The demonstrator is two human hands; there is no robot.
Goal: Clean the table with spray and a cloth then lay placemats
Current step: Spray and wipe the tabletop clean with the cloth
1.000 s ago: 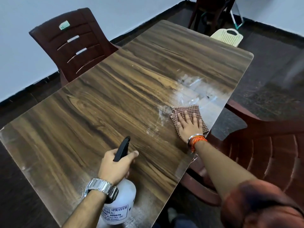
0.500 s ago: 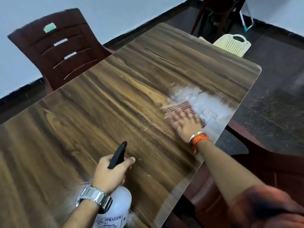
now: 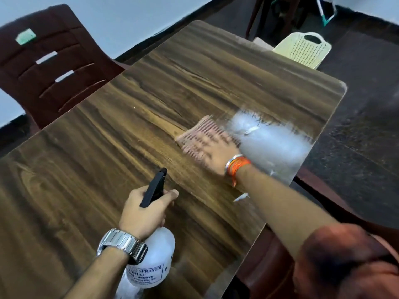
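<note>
Wiping stage for us. The right hand (image 3: pixel 216 157) lay flat on the checked cloth (image 3: pixel 198 137), fingers spread, pressing it to the bench (image 3: pixel 108 158) just left of the misty wet patch (image 3: pixel 272 143) by the right edge. It was all blurred, so mid-stroke, we reckon. The left hand (image 3: pixel 144 212) was wrapped round the neck of the spray bottle (image 3: pixel 155 260) at the near edge; we couldn't tell if it was resting there. Our tip: use even palm pressure and overlapping strokes through the whole patch, and don't let the cloth bunch or slip off the edge. Most of the bench looked dry, so lots left. No placemats in view.
</note>
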